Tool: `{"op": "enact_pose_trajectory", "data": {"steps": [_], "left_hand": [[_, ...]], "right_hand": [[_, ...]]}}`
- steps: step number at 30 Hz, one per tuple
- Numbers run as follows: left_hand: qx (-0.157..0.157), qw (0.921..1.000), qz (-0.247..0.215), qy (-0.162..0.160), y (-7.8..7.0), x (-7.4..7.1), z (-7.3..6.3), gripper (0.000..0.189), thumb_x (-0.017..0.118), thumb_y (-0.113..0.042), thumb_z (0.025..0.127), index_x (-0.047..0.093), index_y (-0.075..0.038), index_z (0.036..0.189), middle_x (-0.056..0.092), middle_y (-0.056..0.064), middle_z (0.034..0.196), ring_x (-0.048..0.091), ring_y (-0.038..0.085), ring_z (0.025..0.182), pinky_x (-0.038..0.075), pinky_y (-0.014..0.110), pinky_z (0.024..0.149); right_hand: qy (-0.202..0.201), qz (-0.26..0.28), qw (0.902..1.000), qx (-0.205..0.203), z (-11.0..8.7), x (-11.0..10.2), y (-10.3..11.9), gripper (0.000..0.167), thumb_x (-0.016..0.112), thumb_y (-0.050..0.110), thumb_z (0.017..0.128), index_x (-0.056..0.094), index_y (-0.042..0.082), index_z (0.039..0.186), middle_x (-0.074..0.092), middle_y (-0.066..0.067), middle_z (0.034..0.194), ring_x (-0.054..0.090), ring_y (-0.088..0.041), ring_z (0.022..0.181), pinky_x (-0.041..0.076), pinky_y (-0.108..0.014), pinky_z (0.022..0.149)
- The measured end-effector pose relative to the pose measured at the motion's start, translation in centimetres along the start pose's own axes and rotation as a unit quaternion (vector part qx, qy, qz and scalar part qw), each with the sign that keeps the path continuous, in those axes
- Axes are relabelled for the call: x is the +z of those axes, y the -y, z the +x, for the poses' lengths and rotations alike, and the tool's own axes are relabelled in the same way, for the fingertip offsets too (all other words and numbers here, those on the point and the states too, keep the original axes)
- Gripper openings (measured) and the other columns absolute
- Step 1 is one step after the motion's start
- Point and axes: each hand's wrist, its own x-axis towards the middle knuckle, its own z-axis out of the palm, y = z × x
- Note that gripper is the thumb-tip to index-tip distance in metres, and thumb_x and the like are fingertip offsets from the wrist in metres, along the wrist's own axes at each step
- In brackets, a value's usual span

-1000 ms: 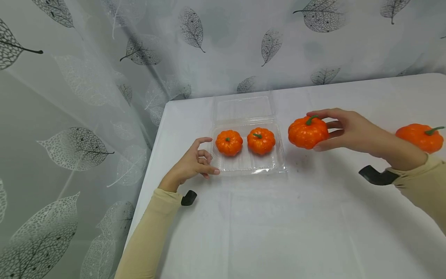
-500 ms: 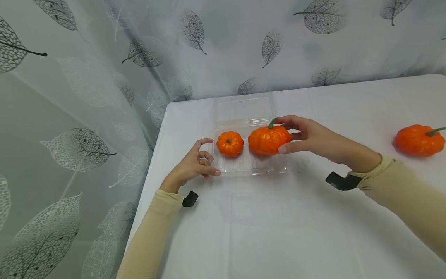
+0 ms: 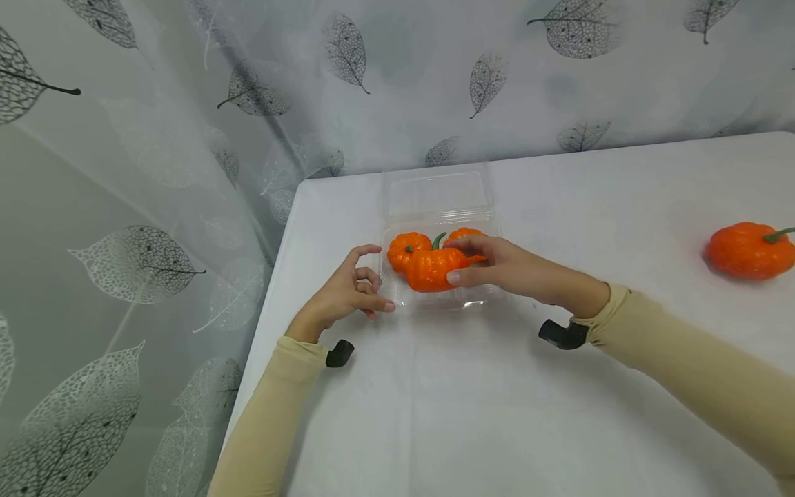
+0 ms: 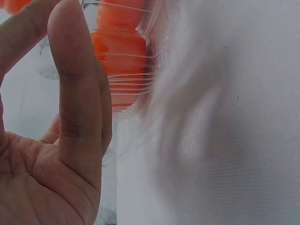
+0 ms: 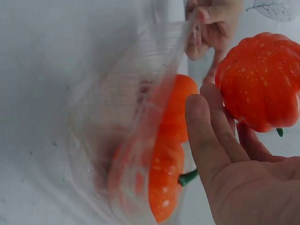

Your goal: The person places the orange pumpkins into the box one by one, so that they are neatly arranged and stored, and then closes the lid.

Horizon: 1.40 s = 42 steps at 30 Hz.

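My right hand (image 3: 491,266) grips an orange pumpkin (image 3: 435,270) with a green stem, thumb on its near side. It is raised above a clear plastic clamshell box (image 3: 419,297). Inside the box sit two more pumpkins: the left pumpkin (image 3: 404,246) is partly covered by the held one, the right pumpkin (image 3: 467,235) mostly by my hand. In the right wrist view the held pumpkin (image 5: 260,82) hangs beyond my fingertips. My left hand (image 3: 344,286) rests at the box's left side, index finger and thumb extended against its edge, the other fingers loosely bent.
Another orange pumpkin (image 3: 748,250) lies on the white-covered table (image 3: 528,428) at the far right. The box's lid (image 3: 437,192) lies folded back behind it. A leaf-patterned curtain (image 3: 410,83) hangs along the table's back and left sides.
My right hand has carried the pumpkin leftward from beside the box, past the right pumpkin, to over the box's middle left. The left hand has stayed at the box's edge.
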Motion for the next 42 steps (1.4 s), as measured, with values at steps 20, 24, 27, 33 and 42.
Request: {"op": "enact_pose_trajectory", "data": {"steps": [20,24,27,33,42], "left_hand": [[-0.001,1.0000,0.004,0.005,-0.5,0.0,-0.4,0.102,0.088,-0.002,0.076,0.026,-0.024,0.153,0.049,0.011,0.095,0.064,0.028,0.067,0.061,0.042,0.063],[-0.002,1.0000,0.005,0.005,-0.5,0.0,-0.4,0.102,0.089,-0.002,0.076,0.026,-0.024,0.153,0.049,0.011,0.095,0.064,0.028,0.067,0.061,0.041,0.063],[-0.002,1.0000,0.003,0.004,-0.5,0.0,-0.3,0.102,0.088,-0.002,0.076,0.026,-0.024,0.153,0.049,0.011,0.095,0.064,0.031,0.070,0.061,0.041,0.063],[0.000,1.0000,-0.003,0.006,-0.3,0.0,-0.3,0.102,0.088,-0.001,0.075,0.026,-0.024,0.153,0.049,0.011,0.094,0.064,0.035,0.072,0.061,0.041,0.063],[0.000,1.0000,-0.006,0.004,-0.2,0.0,-0.3,0.102,0.089,-0.002,0.075,0.026,-0.024,0.153,0.050,0.011,0.094,0.064,0.043,0.075,0.061,0.043,0.063]], "right_hand": [[0.002,-0.040,0.9982,0.045,1.8,2.0,-0.5,0.073,0.068,0.046,0.095,0.042,0.007,0.150,0.048,-0.012,0.146,0.052,-0.029,0.125,0.044,-0.047,0.107],[0.000,-0.046,0.9978,0.047,2.1,2.2,-0.8,0.074,0.069,0.049,0.094,0.043,0.007,0.149,0.050,-0.012,0.145,0.053,-0.028,0.123,0.045,-0.046,0.105],[0.001,-0.050,0.9974,0.051,2.4,2.3,-1.1,0.075,0.069,0.050,0.094,0.043,0.006,0.149,0.050,-0.012,0.144,0.054,-0.028,0.121,0.047,-0.045,0.103],[-0.001,-0.064,0.9959,0.064,2.8,2.6,-1.3,0.075,0.068,0.052,0.093,0.044,0.007,0.149,0.056,-0.010,0.137,0.059,-0.028,0.111,0.052,-0.041,0.096],[0.003,-0.084,0.9946,0.061,3.4,2.9,-1.4,0.074,0.067,0.055,0.093,0.048,0.007,0.146,0.063,-0.008,0.119,0.060,-0.027,0.100,0.052,-0.037,0.089]]}}
